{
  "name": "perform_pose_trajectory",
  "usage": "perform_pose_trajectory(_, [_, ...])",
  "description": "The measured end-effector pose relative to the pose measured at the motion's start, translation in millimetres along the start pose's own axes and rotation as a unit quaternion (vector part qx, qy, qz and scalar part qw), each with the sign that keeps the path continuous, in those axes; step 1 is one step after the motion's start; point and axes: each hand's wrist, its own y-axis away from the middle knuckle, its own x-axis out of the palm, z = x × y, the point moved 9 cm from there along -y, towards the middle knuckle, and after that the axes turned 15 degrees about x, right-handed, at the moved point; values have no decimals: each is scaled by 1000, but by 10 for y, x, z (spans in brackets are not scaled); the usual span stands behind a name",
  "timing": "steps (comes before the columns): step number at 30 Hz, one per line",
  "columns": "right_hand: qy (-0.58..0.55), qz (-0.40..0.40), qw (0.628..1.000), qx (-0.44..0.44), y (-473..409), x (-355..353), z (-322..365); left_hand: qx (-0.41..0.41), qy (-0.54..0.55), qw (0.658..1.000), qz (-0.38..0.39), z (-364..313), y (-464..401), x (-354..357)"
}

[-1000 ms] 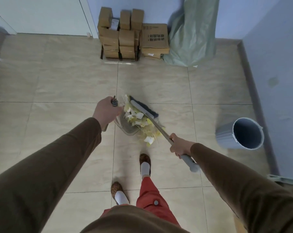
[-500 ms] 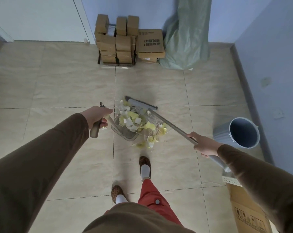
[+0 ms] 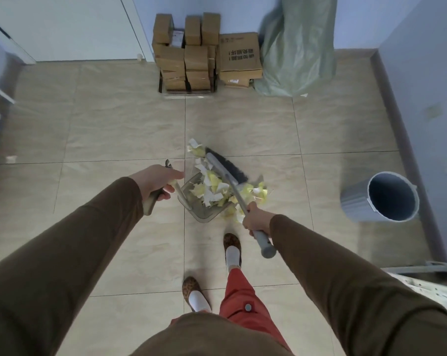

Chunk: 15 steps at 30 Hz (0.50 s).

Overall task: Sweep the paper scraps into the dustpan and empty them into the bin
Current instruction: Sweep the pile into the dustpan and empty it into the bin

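Tiled floor [image 3: 114,124]: left hand [image 3: 157,179] grips dustpan [image 3: 202,204], right hand [image 3: 257,222] broom [image 3: 227,173].

L hand [image 3: 157,181] grips dustpan [image 3: 203,201] handle, R hand [image 3: 257,221] grips broom [image 3: 226,173]; paper scraps [image 3: 218,187] in pan, some on floor [image 3: 114,129]; bin [image 3: 386,196] near R wall.
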Motion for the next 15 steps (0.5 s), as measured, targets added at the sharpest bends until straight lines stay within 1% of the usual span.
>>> perform_pose_trajectory(2, [-51, 23, 998, 4, 105, 35, -96, 2, 15, 1000, -14, 49, 23, 24])
perform_pose_trajectory(4, [-80, 38, 996, 2, 242, 37, -201, -5, 35, 999, -18, 96, 55, 18])
perform_pose_trajectory(7, [-92, 56, 994, -7, 423, 109, -322, -24, 55, 998, -14, 133, 86, -5])
perform_pose_trajectory(10, [-98, 81, 992, -16, 570, 338, -391, -31, 72, 997, -4, 121, 103, 50])
perform_pose_trajectory(15, [-108, 80, 991, -10, 566, 594, -534, -30, 95, 995, 6, 203, 161, 130])
